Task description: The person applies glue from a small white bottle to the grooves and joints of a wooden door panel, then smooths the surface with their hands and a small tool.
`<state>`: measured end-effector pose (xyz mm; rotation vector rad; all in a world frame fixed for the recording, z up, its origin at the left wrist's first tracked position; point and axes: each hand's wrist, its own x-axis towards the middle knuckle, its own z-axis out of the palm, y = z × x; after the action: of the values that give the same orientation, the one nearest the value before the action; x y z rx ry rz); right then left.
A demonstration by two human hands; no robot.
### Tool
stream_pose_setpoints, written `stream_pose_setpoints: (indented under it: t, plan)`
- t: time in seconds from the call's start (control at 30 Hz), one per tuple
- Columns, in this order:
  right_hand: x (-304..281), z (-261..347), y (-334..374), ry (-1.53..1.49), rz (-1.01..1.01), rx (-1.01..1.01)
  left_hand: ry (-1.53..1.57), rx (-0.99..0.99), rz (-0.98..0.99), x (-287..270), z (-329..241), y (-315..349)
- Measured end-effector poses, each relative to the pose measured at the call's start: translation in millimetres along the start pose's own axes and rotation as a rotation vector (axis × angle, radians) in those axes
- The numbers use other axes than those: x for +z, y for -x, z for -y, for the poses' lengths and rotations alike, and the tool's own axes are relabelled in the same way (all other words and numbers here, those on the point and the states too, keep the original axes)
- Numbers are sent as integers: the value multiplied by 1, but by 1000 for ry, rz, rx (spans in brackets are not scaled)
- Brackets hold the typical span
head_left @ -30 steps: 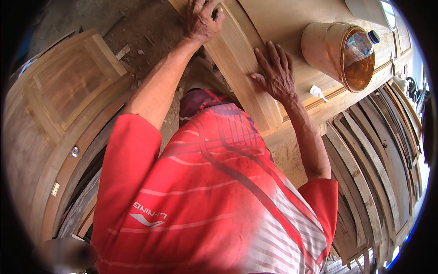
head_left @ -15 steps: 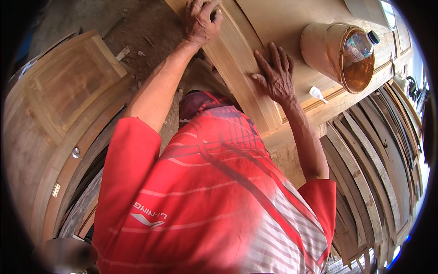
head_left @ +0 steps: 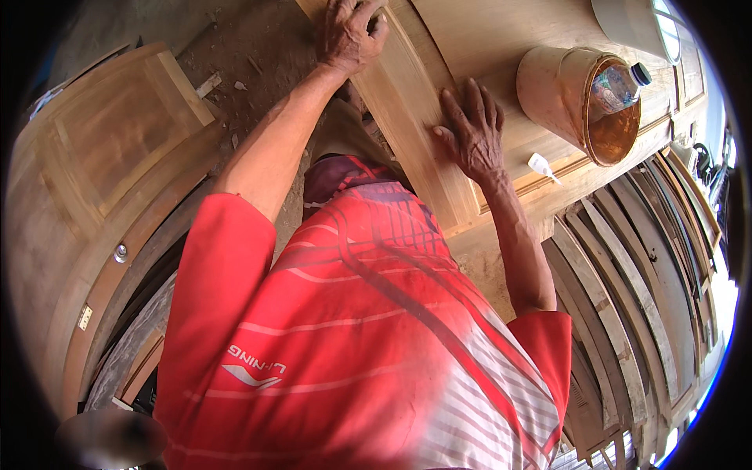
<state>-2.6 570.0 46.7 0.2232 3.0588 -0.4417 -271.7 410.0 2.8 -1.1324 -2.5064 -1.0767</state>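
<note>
A pale wooden panelled door (head_left: 415, 110) lies in front of me, its near corner close to my body. My left hand (head_left: 352, 35) is on the door's left edge board, fingers curled and closed; whatever they hold, if anything, is hidden beneath them. On the recessed panel beside that board, my right hand (head_left: 474, 133) rests palm down with its fingers spread, holding nothing. Right of it, a small white squeeze bottle (head_left: 540, 165) with a thin nozzle lies on the door. A stained bucket (head_left: 556, 94) leans beyond, with a clear dark-capped plastic bottle (head_left: 615, 88) in its mouth.
Another panelled door (head_left: 117, 133), with a round knob (head_left: 120, 253) and a hinge (head_left: 84, 316), stands at my left. Many long boards (head_left: 627, 282) are stacked at the right. Wood scraps litter the dirt floor (head_left: 251, 47). A curved sheet (head_left: 630, 27) shows at the far right.
The view has shifted slightly. Both hands keep nearly the same places on the door, the left one closed and the right one flat.
</note>
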Motion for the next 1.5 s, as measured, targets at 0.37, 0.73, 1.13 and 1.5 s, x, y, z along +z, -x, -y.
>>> stream_pose_setpoints:
  t: [0.37,0.73,1.13,1.5]
  plan:
    - [-1,-2,0,18,-20,21,32,58,-18,1,5,-1]
    - [2,1,9,50,10,64,2,60,-21,1,1,-1]
    - [-5,-2,-5,-91,-206,91,33,51,-24,7,6,-1]
    - [-1,7,-25,-202,-148,87,34,29,1,4,2,1]
